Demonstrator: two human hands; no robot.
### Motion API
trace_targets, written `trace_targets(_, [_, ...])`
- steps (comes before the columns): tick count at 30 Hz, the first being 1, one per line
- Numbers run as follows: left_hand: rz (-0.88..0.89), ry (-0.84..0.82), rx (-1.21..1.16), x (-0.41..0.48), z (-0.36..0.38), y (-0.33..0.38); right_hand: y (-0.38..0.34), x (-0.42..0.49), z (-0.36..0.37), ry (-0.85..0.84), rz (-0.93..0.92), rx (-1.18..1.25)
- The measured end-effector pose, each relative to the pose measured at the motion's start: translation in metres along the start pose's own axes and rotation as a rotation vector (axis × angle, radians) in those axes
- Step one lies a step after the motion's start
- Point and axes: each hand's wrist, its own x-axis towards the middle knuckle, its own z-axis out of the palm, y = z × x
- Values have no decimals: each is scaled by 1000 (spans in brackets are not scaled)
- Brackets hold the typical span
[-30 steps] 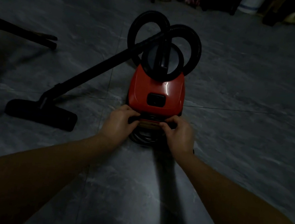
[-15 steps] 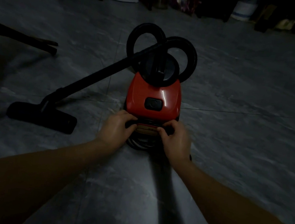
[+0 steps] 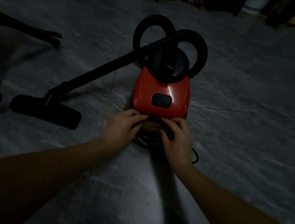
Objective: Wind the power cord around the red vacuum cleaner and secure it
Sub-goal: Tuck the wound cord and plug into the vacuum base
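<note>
At the near end of the red vacuum cleaner (image 3: 162, 87), coiled power cord (image 3: 143, 142) is pinched by left hand (image 3: 122, 125) and right hand (image 3: 177, 138), each grip curled; coils are judged liable to spring loose if released unclipped.

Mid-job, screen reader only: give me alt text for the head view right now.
A person's left hand and right hand curl over the black power cord wound at the near end of a red vacuum cleaner on a dim grey tiled floor. Its black hose loops behind, and the wand runs left to a floor nozzle.
</note>
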Motion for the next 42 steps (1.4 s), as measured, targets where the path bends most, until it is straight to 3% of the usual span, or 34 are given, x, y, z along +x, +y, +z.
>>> trace_targets(16, [-180, 122, -77, 13, 20, 12, -10, 14, 21, 157, 273, 204])
trace_targets(42, [-241, 81, -111, 22, 12, 9, 3, 19, 3, 73, 224, 220])
